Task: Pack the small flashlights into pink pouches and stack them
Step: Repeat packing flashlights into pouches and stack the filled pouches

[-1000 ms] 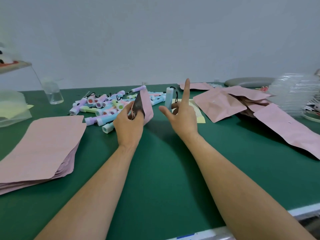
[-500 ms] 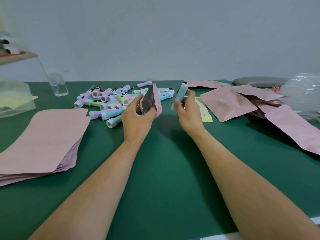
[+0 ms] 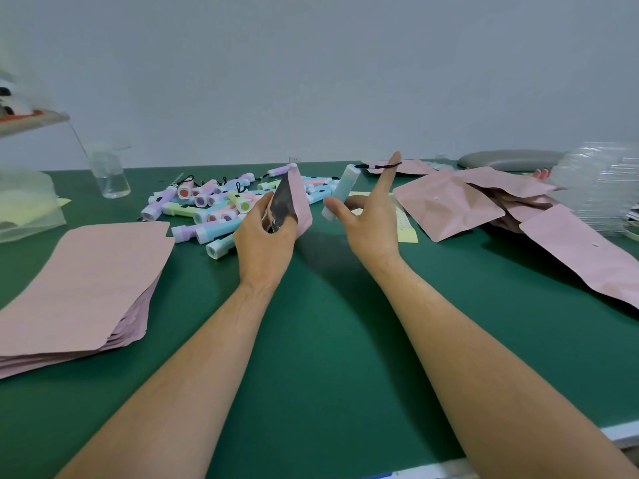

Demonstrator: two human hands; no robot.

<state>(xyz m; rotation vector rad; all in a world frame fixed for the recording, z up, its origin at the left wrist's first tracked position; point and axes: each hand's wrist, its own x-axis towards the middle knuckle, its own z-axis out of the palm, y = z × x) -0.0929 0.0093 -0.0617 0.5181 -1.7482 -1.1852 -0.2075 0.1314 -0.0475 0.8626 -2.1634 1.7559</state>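
Observation:
My left hand (image 3: 264,236) holds a pink pouch (image 3: 294,198) upright with its mouth spread, the silver lining showing. Just to its right, my right hand (image 3: 370,219) grips a pale blue flashlight (image 3: 340,191), tilted, between thumb and lower fingers. The index finger points up with the flashlight's black cord (image 3: 378,165) looped over it. A pile of pastel flashlights (image 3: 221,205) lies behind my left hand. Flat empty pouches (image 3: 79,288) are stacked at the left. Several bulging pouches (image 3: 449,205) lie in a loose heap at the right.
A clear glass cup (image 3: 110,174) and a translucent bag (image 3: 24,205) stand at the far left on the green mat (image 3: 328,340). Yellow paper sheets (image 3: 403,223) lie under my right hand. Clear plastic packaging (image 3: 601,181) and a grey pad (image 3: 511,160) sit at the back right.
My right hand has raised its index finger again, drawing the flashlight's cord taut, after holding the flashlight with fingers together. The left hand keeps the pouch open in about the same place.

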